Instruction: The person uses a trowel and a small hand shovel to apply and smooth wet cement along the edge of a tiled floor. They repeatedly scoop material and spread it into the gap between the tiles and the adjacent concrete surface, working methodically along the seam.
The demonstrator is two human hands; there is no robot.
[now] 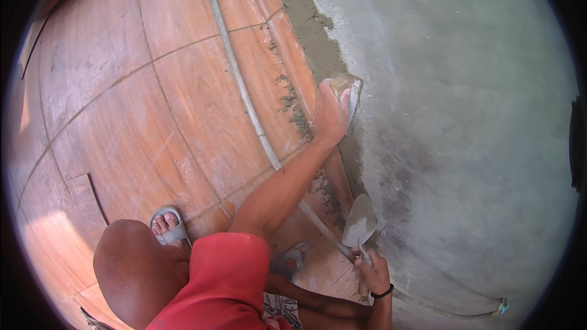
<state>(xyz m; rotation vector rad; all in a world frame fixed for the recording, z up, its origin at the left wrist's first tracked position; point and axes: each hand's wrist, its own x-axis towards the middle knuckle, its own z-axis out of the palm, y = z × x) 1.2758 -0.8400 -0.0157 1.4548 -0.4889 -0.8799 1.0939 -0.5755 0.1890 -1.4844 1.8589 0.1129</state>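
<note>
My left hand (331, 112) is wrapped round the handle of a flat plastering trowel (353, 107), pressed to a strip of wet mortar (324, 49). This grey strip runs along the bottom of the wall, just above the skirting tiles (293, 46). Lower down, my right hand (374, 274), with a dark bracelet at the wrist, grips the handle of a pointed masonry trowel (361, 220). Its blade is smeared grey and lies close to the wall's foot.
The grey wall (465, 116) fills the right side. Across the orange floor tiles (202, 98) runs a braided hose (238, 73), passing under my left arm. Mortar crumbs (296, 113) lie by the skirting. My sandalled foot (168, 226) stands on the tiles.
</note>
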